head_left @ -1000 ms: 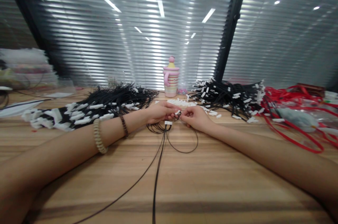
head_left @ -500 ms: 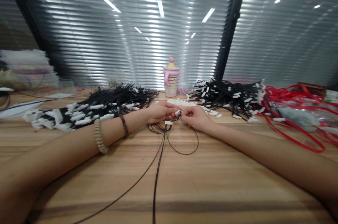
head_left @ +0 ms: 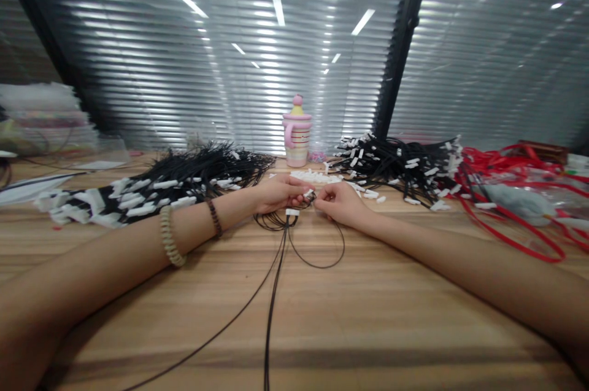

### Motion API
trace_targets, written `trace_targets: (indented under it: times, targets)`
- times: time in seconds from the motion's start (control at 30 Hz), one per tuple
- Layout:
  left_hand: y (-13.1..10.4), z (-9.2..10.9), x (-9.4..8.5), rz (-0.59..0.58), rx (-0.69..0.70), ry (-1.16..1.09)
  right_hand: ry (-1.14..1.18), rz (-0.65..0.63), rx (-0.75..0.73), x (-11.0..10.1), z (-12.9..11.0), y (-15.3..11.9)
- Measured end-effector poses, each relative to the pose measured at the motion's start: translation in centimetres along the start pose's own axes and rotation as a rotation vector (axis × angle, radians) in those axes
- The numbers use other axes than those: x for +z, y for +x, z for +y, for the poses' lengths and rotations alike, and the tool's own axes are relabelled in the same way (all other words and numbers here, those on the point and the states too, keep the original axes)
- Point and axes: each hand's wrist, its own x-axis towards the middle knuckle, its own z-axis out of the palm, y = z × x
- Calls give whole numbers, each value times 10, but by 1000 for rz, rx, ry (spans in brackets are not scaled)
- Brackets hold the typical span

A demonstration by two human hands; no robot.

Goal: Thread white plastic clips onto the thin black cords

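My left hand (head_left: 281, 192) pinches a small white plastic clip (head_left: 308, 193) with thin black cord around it. Just to its right, my right hand (head_left: 339, 202) is closed, thumb and fingertips together near the cord; whatever lies between them is too small to make out. Below my left fingers sits another white clip (head_left: 291, 212) with black cords (head_left: 278, 274) running from it toward the front of the table. One cord (head_left: 344, 245) loops out to the right and rises to my right hand. More coiled cord lies under my left hand.
Piles of black cords with white clips lie at left (head_left: 202, 170) and right (head_left: 391, 161). Loose white pieces (head_left: 317, 177) lie behind my hands, before a pink mug (head_left: 297, 136). Red cords (head_left: 492, 161) are at far right, plastic packs (head_left: 41, 115) at far left.
Both hands stay almost in place, with only a slight shift of the fingertips around the clip. The whole view has moved a little.
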Motion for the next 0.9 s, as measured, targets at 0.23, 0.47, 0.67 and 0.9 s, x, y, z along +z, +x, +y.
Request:
trace_targets:
  times: [0.23, 0.47, 0.67, 0.9]
  targets:
    - [1, -1, -2, -30, 16, 24, -2, -21, -12, -1, -2, 0]
    - [-1, -1, 0, -8, 24, 58, -18, -23, -68, -1, -1, 1]
    - [-4, 1, 4, -2, 19, 88, -32, -27, -106, -1, -4, 1]
    - [-5, 2, 5, 3, 31, 120, -13, -30, -132, -1, -4, 2]
